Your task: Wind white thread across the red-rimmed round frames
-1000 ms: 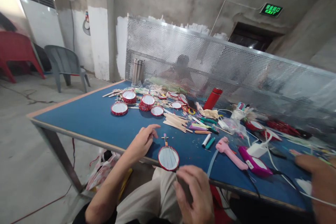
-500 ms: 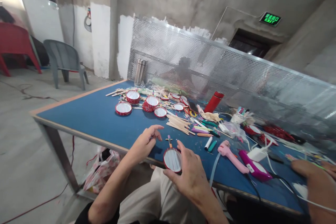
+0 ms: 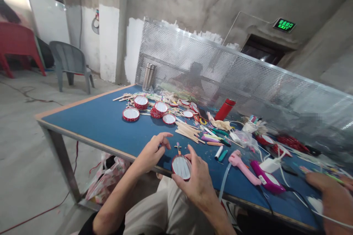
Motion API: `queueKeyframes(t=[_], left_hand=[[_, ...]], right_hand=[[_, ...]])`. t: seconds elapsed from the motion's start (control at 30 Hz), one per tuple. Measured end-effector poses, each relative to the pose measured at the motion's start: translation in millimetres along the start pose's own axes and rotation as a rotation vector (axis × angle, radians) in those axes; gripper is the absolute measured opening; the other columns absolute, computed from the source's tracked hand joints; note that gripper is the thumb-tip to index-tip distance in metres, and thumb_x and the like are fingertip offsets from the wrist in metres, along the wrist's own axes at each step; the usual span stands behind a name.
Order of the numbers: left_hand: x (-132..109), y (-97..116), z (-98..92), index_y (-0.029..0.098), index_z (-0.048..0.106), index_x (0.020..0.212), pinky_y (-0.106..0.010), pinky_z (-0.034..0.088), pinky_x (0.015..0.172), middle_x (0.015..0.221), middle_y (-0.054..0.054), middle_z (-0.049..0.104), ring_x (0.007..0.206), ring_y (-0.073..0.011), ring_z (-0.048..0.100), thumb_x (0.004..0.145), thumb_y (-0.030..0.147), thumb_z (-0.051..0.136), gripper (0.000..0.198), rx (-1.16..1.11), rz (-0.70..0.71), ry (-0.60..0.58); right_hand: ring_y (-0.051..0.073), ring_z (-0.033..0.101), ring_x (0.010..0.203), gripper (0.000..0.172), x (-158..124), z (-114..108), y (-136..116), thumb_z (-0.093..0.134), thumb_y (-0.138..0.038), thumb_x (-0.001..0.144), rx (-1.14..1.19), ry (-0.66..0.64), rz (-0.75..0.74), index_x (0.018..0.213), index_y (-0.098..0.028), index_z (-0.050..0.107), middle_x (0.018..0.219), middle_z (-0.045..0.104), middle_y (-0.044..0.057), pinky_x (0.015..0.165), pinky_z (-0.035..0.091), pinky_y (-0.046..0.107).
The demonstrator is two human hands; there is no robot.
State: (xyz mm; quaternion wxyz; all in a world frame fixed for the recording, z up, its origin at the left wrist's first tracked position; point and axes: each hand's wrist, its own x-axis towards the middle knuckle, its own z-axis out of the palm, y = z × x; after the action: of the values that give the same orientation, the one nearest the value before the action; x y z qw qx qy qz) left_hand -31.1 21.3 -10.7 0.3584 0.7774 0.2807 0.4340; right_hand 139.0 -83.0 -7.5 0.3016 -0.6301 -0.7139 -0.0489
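A small round drum [image 3: 179, 166] with a red rim, a white face and a short stick handle lies at the front edge of the blue table [image 3: 99, 125]. My right hand [image 3: 199, 183] is closed round its right side, fingers over the rim. My left hand [image 3: 152, 150] rests on the table just left of the drum. Its fingers are loosely curled and apart near the stick handle, and nothing shows in them.
Several more red-rimmed drums [image 3: 131, 114], wooden sticks [image 3: 187, 130], markers, a pink glue gun [image 3: 242, 163], a purple one [image 3: 266, 178], a red bottle [image 3: 224, 109] and a steel flask [image 3: 149, 76] lie further back. Another person's hand [image 3: 333, 200] is at the right. A perforated screen [image 3: 248, 80] backs the table.
My right hand rose from my lap to the table edge and closed on the small drum. My left hand stayed beside it, curling its fingers slightly.
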Motion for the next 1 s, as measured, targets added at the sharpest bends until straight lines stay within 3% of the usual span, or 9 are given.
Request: queueKeyframes(t=[0.2,0.33,0.43,0.53,0.77,1.0], left_hand=[[-0.2,-3.5,0.5,0.018,0.048,0.118,-0.035,0.041,0.086,0.085,-0.001,0.06,0.084,-0.0171,0.055,0.079,0.008,0.037,0.041,-0.021,-0.001,0.033],[-0.4,-7.2,2.1,0.02,0.051,0.116,-0.031,0.043,0.079,0.088,-0.001,0.058,0.081,-0.0165,0.053,0.082,0.013,0.043,0.035,-0.071,-0.026,0.093],[-0.4,-7.3,2.8,0.02,0.049,0.117,-0.029,0.043,0.074,0.088,-0.001,0.055,0.079,-0.015,0.051,0.085,0.019,0.047,0.032,-0.168,-0.047,0.12],[-0.9,-7.1,1.9,0.02,0.045,0.119,-0.027,0.044,0.071,0.09,-0.001,0.054,0.082,-0.0149,0.052,0.086,0.027,0.051,0.035,-0.296,-0.06,0.125],[-5.6,-0.8,-6.2,0.02,0.042,0.126,-0.03,0.041,0.085,0.098,-0.004,0.061,0.094,-0.0173,0.056,0.083,0.035,0.06,0.049,-0.565,-0.06,-0.002],[-7.4,14.2,-8.5,0.02,0.041,0.125,-0.022,0.041,0.065,0.088,-0.002,0.062,0.083,-0.0148,0.059,0.081,0.034,0.064,0.051,-0.679,-0.179,0.005]], right_hand=[[0.028,0.054,0.102,0.086,1.8,0.6,-3.5,0.07,-0.034,0.065,0.277,0.063,0.192,0.138,-0.014,0.029,0.111,0.059,0.012,0.092,0.038,0.048],[0.025,0.055,0.108,0.081,0.3,-5.6,-12.4,0.069,-0.041,0.071,0.973,0.121,0.352,0.137,-0.02,0.028,0.118,0.058,0.011,0.095,0.039,0.043],[0.026,0.059,0.104,0.068,-1.6,-9.5,-19.1,0.069,-0.053,0.068,1.501,0.14,0.49,0.124,-0.022,0.048,0.111,0.065,0.01,0.091,0.041,0.044],[0.027,0.062,0.099,0.05,-4.2,-9.6,-22.0,0.063,-0.06,0.07,1.8,0.078,0.635,0.102,-0.022,0.066,0.102,0.07,0.01,0.088,0.043,0.046],[0.025,0.066,0.091,0.05,-11.5,1.5,-23.4,0.055,-0.065,0.072,2.003,-0.022,0.775,0.096,-0.024,0.072,0.097,0.072,0.011,0.079,0.045,0.04],[0.026,0.066,0.089,0.051,-12.8,10.9,-25.3,0.055,-0.065,0.072,2.017,-0.053,0.801,0.093,-0.023,0.072,0.096,0.072,0.012,0.077,0.046,0.041]])
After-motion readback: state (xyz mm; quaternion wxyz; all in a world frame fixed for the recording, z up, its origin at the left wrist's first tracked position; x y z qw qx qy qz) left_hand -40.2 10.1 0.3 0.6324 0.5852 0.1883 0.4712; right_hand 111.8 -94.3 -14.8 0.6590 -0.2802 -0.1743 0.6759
